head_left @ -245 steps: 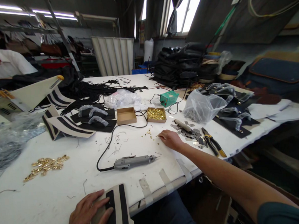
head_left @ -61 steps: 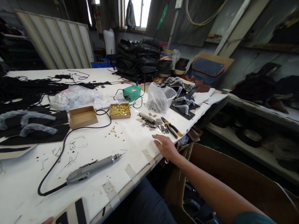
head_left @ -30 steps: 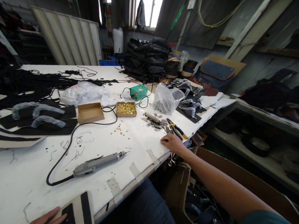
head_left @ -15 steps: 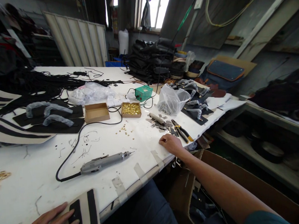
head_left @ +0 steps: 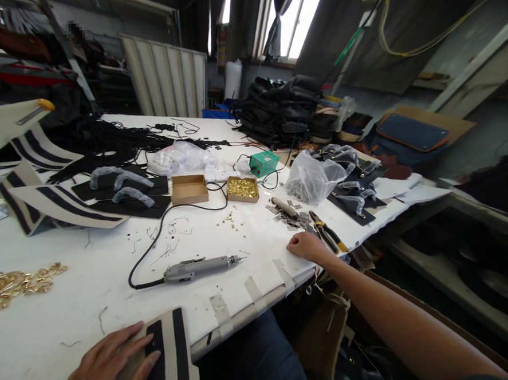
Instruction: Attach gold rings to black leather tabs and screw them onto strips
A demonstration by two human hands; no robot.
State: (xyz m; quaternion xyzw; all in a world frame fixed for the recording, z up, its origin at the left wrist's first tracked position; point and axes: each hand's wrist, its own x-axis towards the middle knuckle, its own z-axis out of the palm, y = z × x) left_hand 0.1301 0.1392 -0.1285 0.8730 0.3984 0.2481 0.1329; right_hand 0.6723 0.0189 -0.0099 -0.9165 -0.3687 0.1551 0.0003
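Observation:
My left hand point(head_left: 107, 368) lies on a beige panel with black stripes point(head_left: 180, 346) at the near table edge, fingers stretched out across it. Farther right, my right hand point(head_left: 306, 247) rests on the table with its fingers curled in. Whatever those fingers hold, if anything, is hidden. Beside that hand are pliers with yellow and black handles point(head_left: 329, 232), and just behind it lie small flat metal plates point(head_left: 293, 219) with a light-handled tool point(head_left: 283, 206) on them. A grey electric screwdriver point(head_left: 201, 268) lies between my hands, its bit pointing right.
A small box of gold fasteners point(head_left: 242, 189) stands beside an open cardboard box point(head_left: 189, 190). Gold metal rings point(head_left: 23, 284) are heaped at left. A green power unit point(head_left: 264, 163), a clear plastic bag point(head_left: 313, 178) and wrapped handles on black panels point(head_left: 134, 196) sit farther back.
The view has swung left, so everything appears farther right and more of the gold rings and striped panels shows. My left hand stays on the panel; my right stays curled near the pliers.

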